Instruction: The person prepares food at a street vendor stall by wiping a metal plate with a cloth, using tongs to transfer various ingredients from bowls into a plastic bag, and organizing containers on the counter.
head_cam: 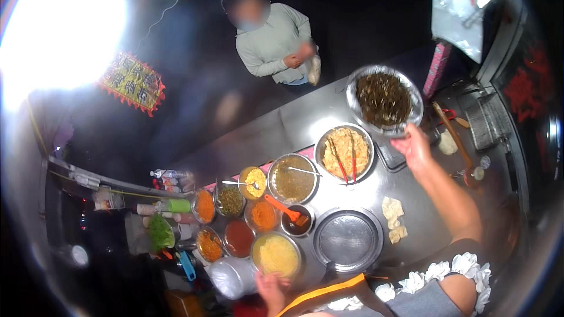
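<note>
My right hand point(414, 149) reaches out to the near rim of a large metal bowl point(352, 103) and grips it; the bowl holds dark shredded food point(383, 99). My left hand point(271, 290) is low in the picture, at the near rim of a bowl of pale yellow shreds point(278, 255). Blur hides whether its fingers hold that rim. Beside it lies a roll of clear plastic bags point(231, 277). Between my arms sits a round black pan or griddle point(348, 240). Another bowl of pale shredded food point(346, 154) has red-handled tongs or chopsticks point(343, 163) in it.
Several sauce and topping bowls point(240, 237) crowd the steel counter point(304, 103), one with an orange-handled brush point(284, 209). Pieces of flat dough point(393, 218) lie right of the pan. A rolling pin point(454, 134) and wire basket point(487, 119) are further right. A person point(275, 44) stands across the counter.
</note>
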Demonstrator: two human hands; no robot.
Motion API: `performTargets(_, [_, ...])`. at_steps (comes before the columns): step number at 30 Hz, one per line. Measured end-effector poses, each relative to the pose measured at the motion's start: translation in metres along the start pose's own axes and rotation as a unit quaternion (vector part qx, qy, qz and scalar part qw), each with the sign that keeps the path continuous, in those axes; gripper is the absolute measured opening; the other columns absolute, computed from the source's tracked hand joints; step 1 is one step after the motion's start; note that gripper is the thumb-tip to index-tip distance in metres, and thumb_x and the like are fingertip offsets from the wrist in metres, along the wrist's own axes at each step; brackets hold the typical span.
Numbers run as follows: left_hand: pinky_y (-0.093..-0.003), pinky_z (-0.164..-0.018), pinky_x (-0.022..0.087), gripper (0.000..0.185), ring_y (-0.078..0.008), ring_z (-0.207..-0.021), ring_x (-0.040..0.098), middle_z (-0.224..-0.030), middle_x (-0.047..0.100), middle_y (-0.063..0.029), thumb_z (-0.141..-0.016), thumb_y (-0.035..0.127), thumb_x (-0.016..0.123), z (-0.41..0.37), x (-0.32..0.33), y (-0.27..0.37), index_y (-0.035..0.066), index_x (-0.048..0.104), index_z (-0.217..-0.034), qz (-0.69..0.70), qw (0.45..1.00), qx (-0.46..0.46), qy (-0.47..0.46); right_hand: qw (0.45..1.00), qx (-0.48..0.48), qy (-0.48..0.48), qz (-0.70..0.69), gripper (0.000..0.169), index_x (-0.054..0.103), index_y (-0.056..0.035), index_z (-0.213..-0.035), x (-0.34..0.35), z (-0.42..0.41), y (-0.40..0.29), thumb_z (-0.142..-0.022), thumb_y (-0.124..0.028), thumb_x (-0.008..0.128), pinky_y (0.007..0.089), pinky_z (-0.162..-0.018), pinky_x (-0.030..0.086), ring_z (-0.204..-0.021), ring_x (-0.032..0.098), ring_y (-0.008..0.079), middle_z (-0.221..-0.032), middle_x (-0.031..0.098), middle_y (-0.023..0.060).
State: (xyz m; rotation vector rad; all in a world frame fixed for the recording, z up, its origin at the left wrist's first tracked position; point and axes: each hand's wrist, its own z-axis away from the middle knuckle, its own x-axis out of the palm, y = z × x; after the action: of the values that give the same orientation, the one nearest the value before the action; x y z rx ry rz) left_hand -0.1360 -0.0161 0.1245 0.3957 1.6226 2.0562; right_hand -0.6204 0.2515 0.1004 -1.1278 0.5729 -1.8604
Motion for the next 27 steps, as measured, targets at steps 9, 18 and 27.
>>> performTargets(9, [-0.0245, -0.064, 0.051, 0.037, -0.0165, -0.075, 0.064, -0.101, 0.066, -0.0142, -0.099, 0.019, 0.053, 0.027, -0.04, -0.057, -0.001, 0.047, -0.13, -0.036, 0.941, -0.15, -0.3, 0.998, -0.013, 0.067, -0.006, 0.018, 0.056, -0.001, -0.102, -0.107, 0.224, 0.053, -0.089, -0.013, 0.057, 0.0367, -0.07, 0.056, -0.076, 0.066, 0.0207, -0.088, 0.065, 0.0106])
performTargets(18, [-0.0255, -0.059, 0.048, 0.031, -0.0146, -0.073, 0.061, -0.093, 0.063, -0.0088, -0.096, 0.025, 0.058, 0.028, -0.026, -0.176, 0.002, 0.054, -0.116, -0.143, 0.872, -0.349, -0.312, 0.954, -0.061, 0.293, -0.014, 0.013, 0.06, -0.0024, -0.095, -0.253, 0.355, 0.135, -0.089, -0.014, 0.061, 0.0385, -0.072, 0.057, -0.077, 0.066, 0.0207, -0.09, 0.065, 0.0087])
performTargets(27, [-0.0297, -0.054, 0.051, 0.006, -0.0189, -0.068, 0.059, -0.082, 0.056, -0.0063, -0.093, 0.012, 0.055, 0.005, 0.017, -0.224, 0.007, 0.051, -0.091, 0.095, 0.903, -0.394, -0.145, 0.939, -0.079, 0.329, -0.055, 0.031, 0.057, -0.0052, -0.113, -0.319, 0.425, 0.168, -0.086, -0.019, 0.059, 0.0471, -0.078, 0.056, -0.087, 0.067, 0.0287, -0.098, 0.064, 0.0119])
